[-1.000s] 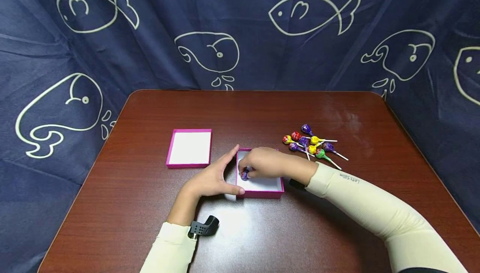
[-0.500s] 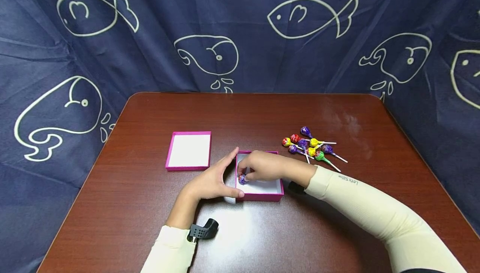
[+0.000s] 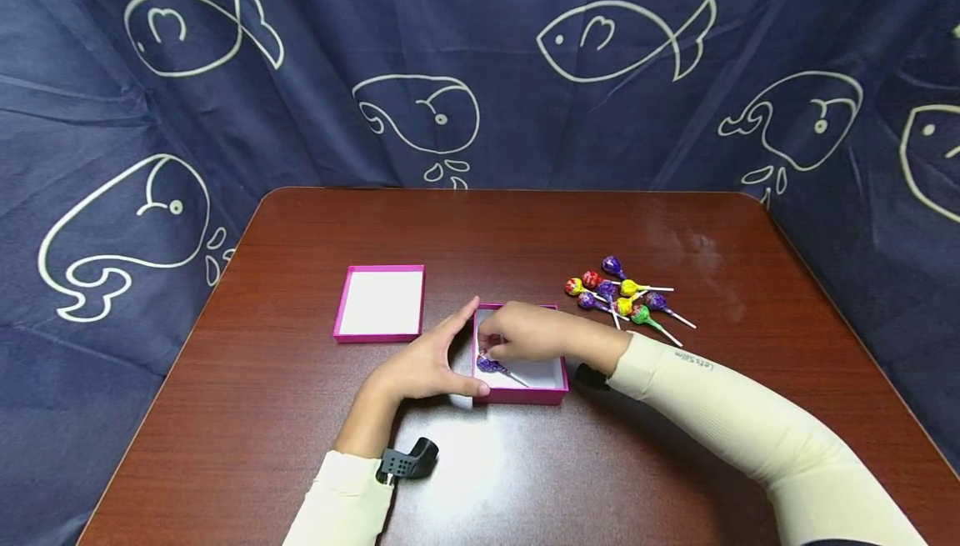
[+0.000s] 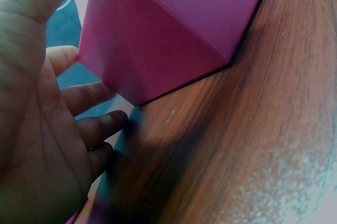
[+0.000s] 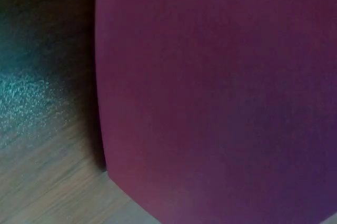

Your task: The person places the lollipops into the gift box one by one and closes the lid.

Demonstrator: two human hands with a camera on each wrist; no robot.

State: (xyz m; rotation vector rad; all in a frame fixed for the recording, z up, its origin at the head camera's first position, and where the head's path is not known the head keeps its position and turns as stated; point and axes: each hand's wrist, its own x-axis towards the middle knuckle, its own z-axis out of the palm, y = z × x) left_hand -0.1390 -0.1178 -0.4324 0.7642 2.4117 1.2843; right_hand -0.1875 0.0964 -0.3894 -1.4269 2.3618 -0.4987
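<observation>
Your counter runs a broad stretch from its left edge to the pink box lid, which lies with its white inside up. A narrower gap separates the lid from the open pink box. Your left hand reaches in close by the lid's near right corner, fingers and thumb nearly straight and spread wide along the box's left side, thumb tip on the near left corner. A purple-wrapped lollipop lies inside by the left wall, its stick slanting toward the near right. Your right hand crosses over the right wall, fingers bent down at the candy's head; whether they pinch it cannot be told. Further right, a loose cluster of wrapped lollipops sits well in from the counter's right edge.
</observation>
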